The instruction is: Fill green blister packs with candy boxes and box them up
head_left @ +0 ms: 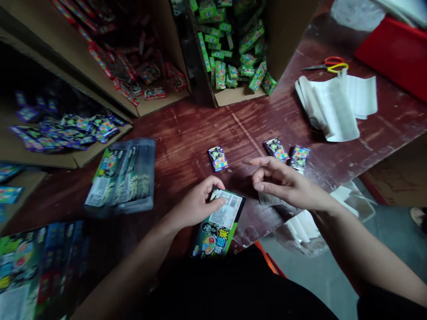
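My left hand is closed on a flat printed package, dark green with a white barcode panel, its thumb lying across the upper end. My right hand hovers to the right with its fingers curled towards the thumb; whether something small is pinched there is hidden. Below its thumb a pale piece shows in part. One small purple box lies on the table beyond my hands. Two more, a purple box and another purple box, lie just past my right hand.
Open cartons hold green boxes, red packets and purple packets. Clear plastic packages lie left. Scissors and white label strips lie at right, near a red box. White scraps fill a container below the table edge.
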Tool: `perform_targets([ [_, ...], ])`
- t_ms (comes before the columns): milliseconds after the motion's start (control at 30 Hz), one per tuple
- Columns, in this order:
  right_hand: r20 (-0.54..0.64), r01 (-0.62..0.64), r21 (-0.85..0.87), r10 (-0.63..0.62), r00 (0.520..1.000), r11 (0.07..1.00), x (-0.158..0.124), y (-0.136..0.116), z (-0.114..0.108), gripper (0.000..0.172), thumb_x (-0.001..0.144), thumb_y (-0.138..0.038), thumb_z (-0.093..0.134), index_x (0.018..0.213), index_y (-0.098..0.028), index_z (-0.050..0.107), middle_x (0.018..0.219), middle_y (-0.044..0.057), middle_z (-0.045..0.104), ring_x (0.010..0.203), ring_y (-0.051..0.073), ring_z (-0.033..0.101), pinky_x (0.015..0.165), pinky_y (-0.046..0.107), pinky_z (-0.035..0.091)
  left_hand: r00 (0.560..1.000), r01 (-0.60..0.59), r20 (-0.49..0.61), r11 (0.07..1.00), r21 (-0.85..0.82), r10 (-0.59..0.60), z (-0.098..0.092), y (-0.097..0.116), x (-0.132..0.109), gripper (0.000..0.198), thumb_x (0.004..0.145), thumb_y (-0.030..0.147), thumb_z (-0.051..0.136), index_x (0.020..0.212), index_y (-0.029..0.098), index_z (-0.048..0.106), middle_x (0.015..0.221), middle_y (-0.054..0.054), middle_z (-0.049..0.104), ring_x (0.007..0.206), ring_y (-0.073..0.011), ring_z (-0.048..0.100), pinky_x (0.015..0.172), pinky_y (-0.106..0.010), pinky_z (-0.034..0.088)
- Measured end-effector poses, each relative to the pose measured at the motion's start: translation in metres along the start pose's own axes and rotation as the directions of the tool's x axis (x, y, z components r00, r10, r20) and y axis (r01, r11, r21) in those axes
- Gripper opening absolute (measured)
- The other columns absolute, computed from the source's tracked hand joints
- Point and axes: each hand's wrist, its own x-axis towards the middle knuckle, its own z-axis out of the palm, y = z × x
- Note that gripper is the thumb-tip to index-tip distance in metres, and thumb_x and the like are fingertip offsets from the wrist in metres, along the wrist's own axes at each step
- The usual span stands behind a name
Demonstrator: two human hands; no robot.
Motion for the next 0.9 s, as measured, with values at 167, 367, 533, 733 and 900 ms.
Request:
perform_targets([
  [167, 0.318, 0.026, -0.066, -0.004, 0.948, 0.997, 0.049, 0.001, 0.023, 0.046, 0.096, -0.027, 0.061, 0.138, -0.021, 0.044, 0.091, -0.001, 0.063, 0.079, 0.012, 0.058, 0.073, 0.026, 0.050, 0.998, -0.041, -0.040, 0.999, -0.011, 0.040, -0.004, -0.004, -0.009, 0.022, 0.085, 0.023, 0.066, 0.102, 0.022, 0.052, 0.084, 0.004, 0.054, 0.075, -0.0112, 0.052, 0.066, -0.022, 0.043],
  [367, 0.318, 0.084, -0.302, 0.017, 0.948, 0.950, 0.068, 0.006, 0.036, 0.055, 0.087, -0.023, 0.068, 0.137, -0.022, 0.044, 0.088, -0.002, 0.064, 0.074, 0.012, 0.059, 0.067, 0.025, 0.048, 0.995, -0.082, -0.051, 0.997, -0.015, 0.081, -0.006, -0.011, -0.009, 0.024, 0.085, 0.022, 0.067, 0.104, 0.021, 0.054, 0.086, 0.003, 0.055, 0.076, -0.0116, 0.051, 0.067, -0.023, 0.041],
  [533, 0.107, 0.177, -0.504, -0.142, 0.984, 0.846, 0.051, 0.007, 0.056, 0.073, 0.088, -0.022, 0.068, 0.152, -0.027, 0.032, 0.103, 0.004, 0.066, 0.089, 0.021, 0.063, 0.080, 0.037, 0.050, 0.993, -0.067, -0.099, 0.995, -0.075, 0.059, -0.009, -0.015, -0.016, 0.024, 0.085, 0.023, 0.068, 0.104, 0.021, 0.054, 0.084, 0.003, 0.054, 0.074, -0.0113, 0.051, 0.065, -0.024, 0.043],
  [733, 0.022, 0.253, -0.802, -0.396, 0.918, 0.541, 0.031, 0.013, 0.092, 0.073, 0.100, -0.021, 0.057, 0.160, -0.037, 0.019, 0.102, 0.003, 0.075, 0.092, 0.027, 0.059, 0.089, 0.049, 0.038, 0.980, -0.091, -0.194, 0.974, -0.205, 0.051, -0.008, -0.020, -0.031, 0.034, 0.084, 0.023, 0.070, 0.111, 0.021, 0.051, 0.096, -0.002, 0.061, 0.088, -0.0152, 0.061, 0.076, -0.027, 0.050],
  [900, 0.030, 0.243, -0.690, -0.309, 0.951, 0.681, 0.043, 0.021, 0.116, 0.079, 0.101, -0.026, 0.054, 0.162, -0.037, 0.005, 0.120, 0.004, 0.073, 0.111, 0.030, 0.059, 0.099, 0.054, 0.041, 0.956, -0.101, -0.290, 0.972, -0.211, 0.037, -0.023, -0.031, -0.053, 0.042, 0.080, 0.022, 0.074, 0.115, 0.020, 0.052, 0.105, -0.005, 0.064, 0.096, -0.0170, 0.064, 0.082, -0.029, 0.053],
])
